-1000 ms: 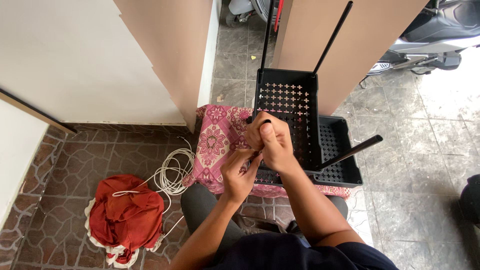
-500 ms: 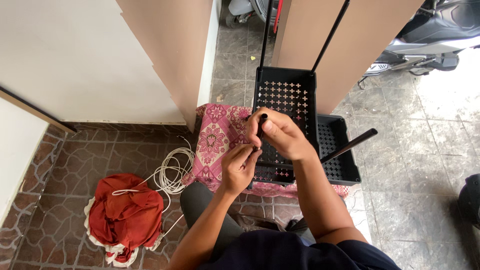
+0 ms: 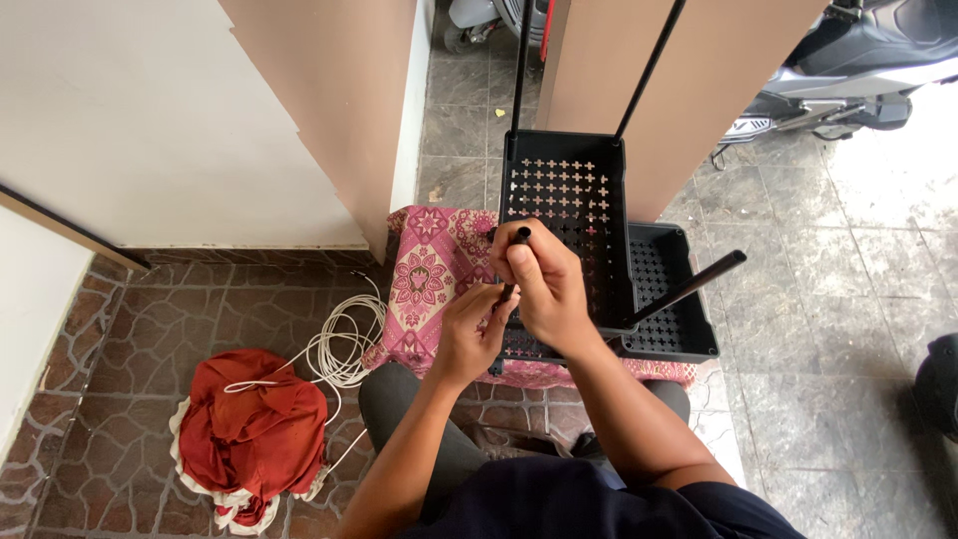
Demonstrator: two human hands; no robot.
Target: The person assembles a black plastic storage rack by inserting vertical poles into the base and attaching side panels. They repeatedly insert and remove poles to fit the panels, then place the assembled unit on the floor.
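My right hand [image 3: 547,284] grips a short black pole [image 3: 519,240] upright, its round top poking out above my thumb. My left hand [image 3: 473,329] pinches the lower part of that same pole just below the right hand. Both hands hover over the near left corner of a black perforated plastic tray [image 3: 566,190]. A second black tray [image 3: 671,299] lies beside it on the right. Another black pole [image 3: 689,287] sticks out at a slant from the near right corner. Two thin black poles [image 3: 651,66] rise from the far corners.
A pink patterned cloth [image 3: 429,274] lies under the trays. A coil of white cable [image 3: 339,344] and a crumpled red cloth [image 3: 254,429] lie on the tiled floor at the left. Brown wall panels [image 3: 339,110] stand behind. A scooter [image 3: 858,70] is parked at the top right.
My hands have shifted slightly down and left with the pole, and the pole's top now shows above my right thumb. The view has moved a little closer to the trays.
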